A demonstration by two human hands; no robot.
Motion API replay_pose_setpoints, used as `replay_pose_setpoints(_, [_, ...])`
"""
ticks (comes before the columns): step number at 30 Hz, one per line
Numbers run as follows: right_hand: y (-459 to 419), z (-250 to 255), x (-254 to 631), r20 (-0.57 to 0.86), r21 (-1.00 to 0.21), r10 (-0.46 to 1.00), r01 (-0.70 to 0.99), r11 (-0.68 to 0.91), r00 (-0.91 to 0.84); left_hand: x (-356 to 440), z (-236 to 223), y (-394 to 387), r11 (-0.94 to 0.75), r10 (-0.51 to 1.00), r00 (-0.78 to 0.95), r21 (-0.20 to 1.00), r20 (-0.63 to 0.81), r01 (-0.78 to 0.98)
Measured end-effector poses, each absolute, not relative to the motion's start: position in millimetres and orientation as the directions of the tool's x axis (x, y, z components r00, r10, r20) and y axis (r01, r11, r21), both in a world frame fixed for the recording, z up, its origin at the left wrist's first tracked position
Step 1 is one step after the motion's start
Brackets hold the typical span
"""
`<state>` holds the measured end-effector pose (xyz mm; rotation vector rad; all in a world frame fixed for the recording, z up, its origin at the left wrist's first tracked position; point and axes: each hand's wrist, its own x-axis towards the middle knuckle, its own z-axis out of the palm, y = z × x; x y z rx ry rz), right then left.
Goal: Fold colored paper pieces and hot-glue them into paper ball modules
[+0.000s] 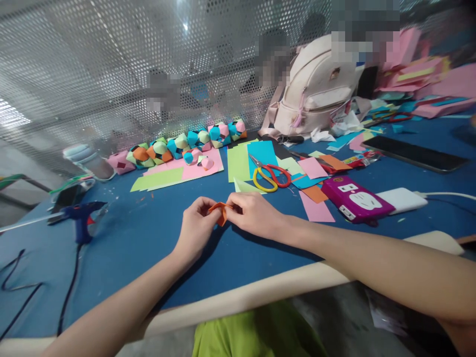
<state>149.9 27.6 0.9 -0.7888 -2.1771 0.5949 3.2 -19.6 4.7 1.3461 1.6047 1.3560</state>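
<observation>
Between both hands, just above the blue table, is a small folded piece of orange paper (222,216). My left hand (196,223) pinches its left side with thumb and fingers. On the other side my right hand (255,213) grips it the same way, fingers curled in. The fingers cover part of the paper, so its full shape is hidden. Just beyond my right hand lie a light green paper piece (243,186) and scissors with one yellow and one red handle (270,177).
Folded paper balls (178,145) line the back on pink and green sheets (163,179). A blue glue gun (84,220) with a cord stands at left. To the right are a purple power strip (355,198), a black phone (414,153) and a white backpack (316,84).
</observation>
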Motion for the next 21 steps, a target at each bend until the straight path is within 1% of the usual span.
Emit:
replay_pose_setpoints(5, [24.7, 2.1, 150.4, 0.436, -0.65, 0.696, 0.336, 0.682, -0.571, 1.0, 3.2, -17.9, -0.041, 0.946, -0.301, 0.964, 0.121, 0.261])
replay_pose_setpoints(11, [22.1, 4.2, 150.2, 0.378, -0.653, 0.714, 0.376, 0.657, -0.589, -2.0, 3.1, -15.3, -0.032, 0.929, -0.342, 0.953, 0.139, 0.302])
replay_pose_setpoints(21, [24.7, 7.9, 152.5, 0.426, -0.612, 0.693, 0.379, 0.694, -0.581, 1.5, 6.6, -18.3, -0.025, 0.944, -0.308, 0.958, 0.117, 0.285])
